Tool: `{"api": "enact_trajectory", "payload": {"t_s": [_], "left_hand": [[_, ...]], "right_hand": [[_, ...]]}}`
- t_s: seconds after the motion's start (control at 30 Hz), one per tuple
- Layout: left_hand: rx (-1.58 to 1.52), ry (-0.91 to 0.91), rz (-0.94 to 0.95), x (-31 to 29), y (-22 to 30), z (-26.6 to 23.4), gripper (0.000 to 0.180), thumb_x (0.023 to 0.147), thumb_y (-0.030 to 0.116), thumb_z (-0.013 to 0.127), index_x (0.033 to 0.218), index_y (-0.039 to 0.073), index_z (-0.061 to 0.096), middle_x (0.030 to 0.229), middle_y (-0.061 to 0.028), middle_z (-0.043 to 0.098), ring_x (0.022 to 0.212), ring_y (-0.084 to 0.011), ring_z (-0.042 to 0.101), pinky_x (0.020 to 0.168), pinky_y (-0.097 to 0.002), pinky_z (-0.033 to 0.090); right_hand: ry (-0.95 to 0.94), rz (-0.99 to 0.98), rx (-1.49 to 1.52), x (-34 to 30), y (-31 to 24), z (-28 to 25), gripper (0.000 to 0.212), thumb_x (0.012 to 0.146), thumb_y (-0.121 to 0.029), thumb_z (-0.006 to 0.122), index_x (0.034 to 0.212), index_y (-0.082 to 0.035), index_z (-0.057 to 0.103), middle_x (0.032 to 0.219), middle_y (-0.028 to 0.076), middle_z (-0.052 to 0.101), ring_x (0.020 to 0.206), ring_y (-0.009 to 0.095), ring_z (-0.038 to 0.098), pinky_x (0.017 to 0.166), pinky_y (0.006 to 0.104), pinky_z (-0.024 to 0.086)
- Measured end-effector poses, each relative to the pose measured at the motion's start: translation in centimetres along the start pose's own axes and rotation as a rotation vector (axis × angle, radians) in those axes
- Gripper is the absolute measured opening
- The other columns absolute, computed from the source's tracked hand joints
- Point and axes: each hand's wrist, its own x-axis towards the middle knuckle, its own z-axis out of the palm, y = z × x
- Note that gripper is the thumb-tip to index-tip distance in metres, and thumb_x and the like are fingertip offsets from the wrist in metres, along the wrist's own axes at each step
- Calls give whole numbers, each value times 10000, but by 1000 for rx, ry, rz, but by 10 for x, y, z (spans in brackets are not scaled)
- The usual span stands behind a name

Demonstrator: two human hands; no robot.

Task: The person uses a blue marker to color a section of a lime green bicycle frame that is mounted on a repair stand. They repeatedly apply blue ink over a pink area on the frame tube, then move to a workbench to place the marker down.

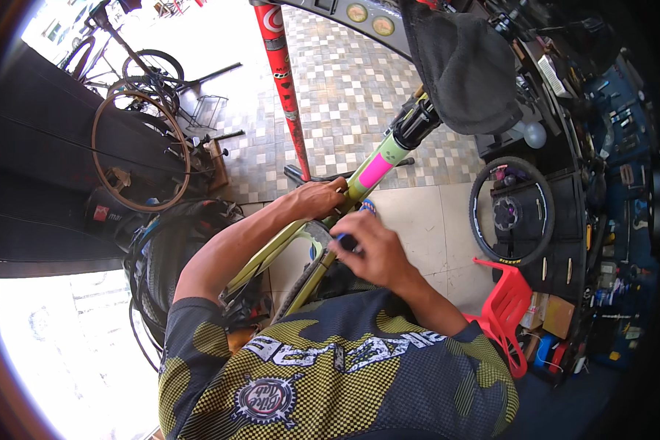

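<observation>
A yellow-green bicycle frame [357, 184] with a pink patch runs diagonally in front of me, rising to the upper right. My left hand [317, 199] lies over its tube with the fingers curled round it. Just to the right and nearer, my right hand [376, 250] is closed on a small black-and-blue handle [345, 240], held beside the fork of the frame's rear part. What the handle ends in is hidden. A dark tyre [295, 292] shows between the rear tubes below my hands.
A red stand post [282, 81] rises beyond the frame. A dark cloth [458, 70] hangs at the upper right. On the right are a loose tyre [479, 213], a red plastic chair [500, 297] and a tool wall [623, 176]. A bare rim [95, 139] and parked bicycles stand left.
</observation>
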Motion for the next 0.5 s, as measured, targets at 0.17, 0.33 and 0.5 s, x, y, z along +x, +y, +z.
{"api": "enact_trajectory", "payload": {"t_s": [0.17,0.33,0.5], "left_hand": [[-68,-9,0,1,-4,6,353,930,207,755,1277,145,762,1427,-150,557,1128,-384,726,946,-496,599],[-36,-41,54,4,-8,8,309,925,223,774,1211,108,780,1431,-152,568,1122,-393,718,947,-503,593],[-96,-21,-62,-3,7,-5,252,930,239,780,1121,75,786,1409,-155,588,1105,-392,720,930,-507,590]], "right_hand": [[95,426,486,3,38,-12,212,1026,-130,762,1210,-95,662,964,13,697,795,66,669,657,236,535],[269,500,489,6,63,-18,264,1038,-136,758,1257,-58,633,1016,44,696,814,90,668,675,261,563],[-161,-37,51,-11,-10,9,273,973,-118,797,1223,-97,690,1206,73,680,856,173,721,716,317,600]]}}
